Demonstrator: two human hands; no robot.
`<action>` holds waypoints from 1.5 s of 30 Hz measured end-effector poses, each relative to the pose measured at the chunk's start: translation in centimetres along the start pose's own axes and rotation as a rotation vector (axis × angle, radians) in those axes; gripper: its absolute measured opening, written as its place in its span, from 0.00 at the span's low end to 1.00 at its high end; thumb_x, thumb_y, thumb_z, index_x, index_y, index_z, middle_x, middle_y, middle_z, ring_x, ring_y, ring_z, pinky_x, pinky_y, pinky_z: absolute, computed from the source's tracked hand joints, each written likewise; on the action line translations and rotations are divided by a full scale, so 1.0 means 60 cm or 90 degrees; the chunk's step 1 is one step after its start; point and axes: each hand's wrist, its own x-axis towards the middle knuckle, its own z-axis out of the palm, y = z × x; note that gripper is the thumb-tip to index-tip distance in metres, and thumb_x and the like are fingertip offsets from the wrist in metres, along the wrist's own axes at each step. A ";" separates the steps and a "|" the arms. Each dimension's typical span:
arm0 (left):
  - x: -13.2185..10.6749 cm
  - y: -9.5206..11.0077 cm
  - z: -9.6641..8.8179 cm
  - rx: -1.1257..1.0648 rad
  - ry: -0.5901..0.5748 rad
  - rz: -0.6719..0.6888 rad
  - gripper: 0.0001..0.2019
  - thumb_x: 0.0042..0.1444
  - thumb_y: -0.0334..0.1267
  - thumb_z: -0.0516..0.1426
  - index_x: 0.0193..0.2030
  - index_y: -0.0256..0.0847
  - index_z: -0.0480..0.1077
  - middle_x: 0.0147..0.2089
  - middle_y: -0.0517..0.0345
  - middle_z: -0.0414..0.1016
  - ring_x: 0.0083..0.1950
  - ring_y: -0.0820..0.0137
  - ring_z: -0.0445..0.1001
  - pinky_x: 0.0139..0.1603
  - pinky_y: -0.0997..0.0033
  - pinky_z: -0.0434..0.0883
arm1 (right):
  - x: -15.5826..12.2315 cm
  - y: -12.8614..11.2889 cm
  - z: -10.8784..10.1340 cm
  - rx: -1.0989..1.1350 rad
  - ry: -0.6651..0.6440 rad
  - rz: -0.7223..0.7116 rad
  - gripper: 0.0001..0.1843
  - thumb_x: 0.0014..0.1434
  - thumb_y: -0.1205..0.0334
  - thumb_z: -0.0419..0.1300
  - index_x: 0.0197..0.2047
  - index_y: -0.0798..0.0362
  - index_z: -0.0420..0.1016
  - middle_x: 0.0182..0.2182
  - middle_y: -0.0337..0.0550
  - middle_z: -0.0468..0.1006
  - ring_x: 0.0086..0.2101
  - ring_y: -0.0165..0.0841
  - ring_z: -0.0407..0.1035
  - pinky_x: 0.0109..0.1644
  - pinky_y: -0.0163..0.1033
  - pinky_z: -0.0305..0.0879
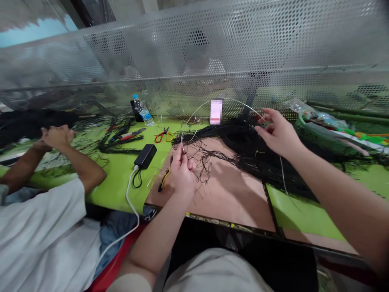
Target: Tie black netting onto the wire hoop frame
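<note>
A thin, pale, clear wire (pixel 241 102) bows in an arch between my two hands above the worktable. My left hand (pixel 183 172) pinches one end of it between thumb and fingers, low over the pinkish board (pixel 234 198). At the right, my right hand (pixel 278 132) has its thumb and fingers around the other side of the arch. A loose tail of the wire hangs below that wrist. Beneath the arch and my right hand lies a large bundle of black strands (pixel 243 142), with thin loose ends spread over the board.
Red-and-yellow scissors (pixel 164 134), a black power brick (pixel 146 156) with a white cable, and a water bottle (pixel 142 110) are left of centre. A phone (pixel 216 112) leans against the perforated metal panel (pixel 146 61). A green basket (pixel 322 136) stands right. A co-worker's hands (pixel 57 137) are left.
</note>
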 end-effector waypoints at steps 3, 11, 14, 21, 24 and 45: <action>-0.013 -0.009 0.010 -0.012 0.037 0.010 0.18 0.59 0.27 0.60 0.52 0.50 0.78 0.42 0.59 0.67 0.23 0.84 0.51 0.22 0.82 0.56 | 0.015 0.027 -0.025 -0.172 -0.080 -0.108 0.34 0.62 0.53 0.58 0.67 0.57 0.61 0.57 0.61 0.69 0.44 0.42 0.72 0.54 0.55 0.69; -0.055 -0.033 0.018 -0.039 0.073 0.044 0.19 0.57 0.30 0.62 0.54 0.50 0.76 0.44 0.58 0.66 0.24 0.84 0.51 0.23 0.81 0.56 | -0.164 -0.176 -0.033 -0.145 -0.273 -0.235 0.22 0.68 0.53 0.51 0.57 0.57 0.71 0.53 0.56 0.76 0.52 0.44 0.70 0.56 0.51 0.68; -0.070 -0.042 0.015 -0.046 0.081 0.065 0.19 0.58 0.31 0.60 0.56 0.52 0.74 0.43 0.60 0.63 0.25 0.84 0.53 0.24 0.80 0.59 | -0.269 -0.264 0.037 -0.152 -0.245 -0.214 0.20 0.61 0.55 0.60 0.51 0.58 0.74 0.47 0.56 0.79 0.47 0.48 0.72 0.49 0.51 0.70; -0.114 -0.059 -0.029 -0.003 0.096 0.054 0.21 0.58 0.31 0.58 0.57 0.52 0.67 0.43 0.61 0.61 0.28 0.82 0.62 0.29 0.79 0.64 | -0.366 -0.228 0.126 -0.100 -0.108 -0.097 0.13 0.64 0.72 0.55 0.48 0.56 0.77 0.33 0.45 0.83 0.32 0.35 0.73 0.39 0.41 0.66; -0.142 -0.068 -0.053 0.046 0.091 -0.006 0.16 0.56 0.33 0.60 0.51 0.46 0.68 0.44 0.60 0.63 0.34 0.79 0.67 0.39 0.75 0.70 | -0.357 -0.200 0.109 -0.134 -0.122 -0.078 0.12 0.64 0.69 0.58 0.47 0.50 0.80 0.46 0.47 0.82 0.42 0.40 0.72 0.45 0.44 0.65; -0.126 0.041 -0.116 0.818 -0.519 -0.223 0.23 0.64 0.44 0.56 0.65 0.43 0.65 0.34 0.54 0.76 0.31 0.67 0.75 0.37 0.65 0.73 | -0.386 -0.088 0.079 -0.189 -0.063 0.012 0.10 0.63 0.67 0.60 0.34 0.49 0.83 0.29 0.41 0.79 0.34 0.34 0.68 0.46 0.43 0.57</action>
